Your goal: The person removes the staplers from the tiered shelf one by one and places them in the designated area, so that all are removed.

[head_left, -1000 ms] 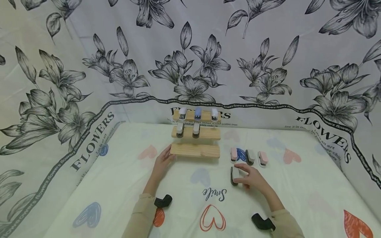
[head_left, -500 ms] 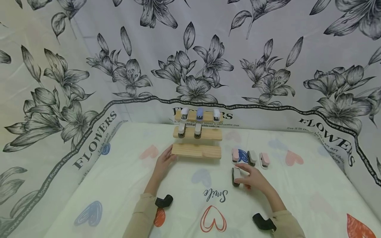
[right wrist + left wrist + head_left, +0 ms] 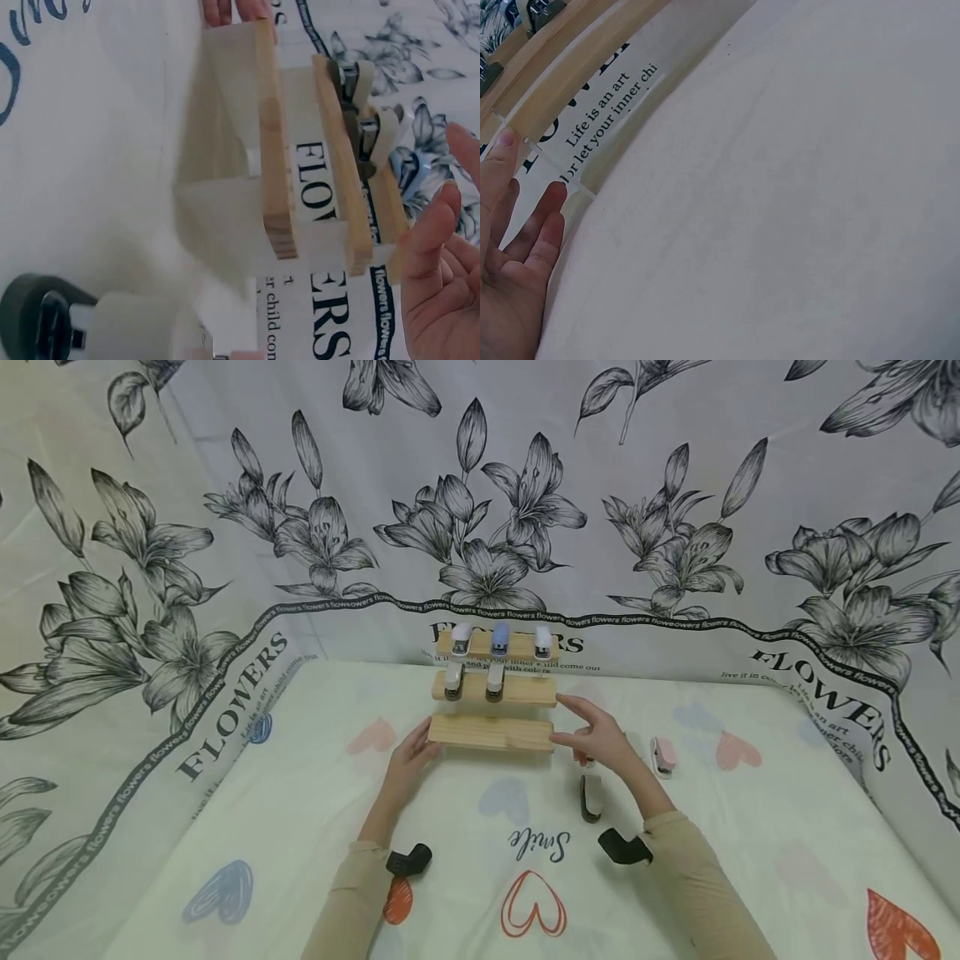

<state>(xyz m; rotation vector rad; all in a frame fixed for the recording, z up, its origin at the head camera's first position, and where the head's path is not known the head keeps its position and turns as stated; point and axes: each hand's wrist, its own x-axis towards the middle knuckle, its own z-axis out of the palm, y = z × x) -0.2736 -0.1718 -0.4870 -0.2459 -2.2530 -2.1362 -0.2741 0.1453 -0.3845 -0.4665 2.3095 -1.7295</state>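
A three-tier wooden rack (image 3: 491,733) with clear side panels stands at the back of the cloth. White and blue mini staplers (image 3: 499,640) sit on its top plank, and two greyish-white ones (image 3: 495,682) on the middle plank. My left hand (image 3: 409,757) touches the left end of the lowest plank, thumb on the wood (image 3: 570,82), fingers apart from it. Beside the rack's right end is my right hand (image 3: 600,739), thumb and fingers spread, holding nothing; contact is unclear. A white mini stapler (image 3: 591,797) with a dark base lies nearer me, also visible in the right wrist view (image 3: 142,322).
A pink mini stapler (image 3: 663,756) lies right of my right hand. Another pinkish one is mostly hidden under that hand. The white cloth (image 3: 465,827) carries printed hearts, and a flower-printed curtain (image 3: 337,627) rises behind the rack.
My right hand has left the near white mini stapler, which stays on the cloth, and moved up to the rack's right end. My left hand stays at the rack's left end.
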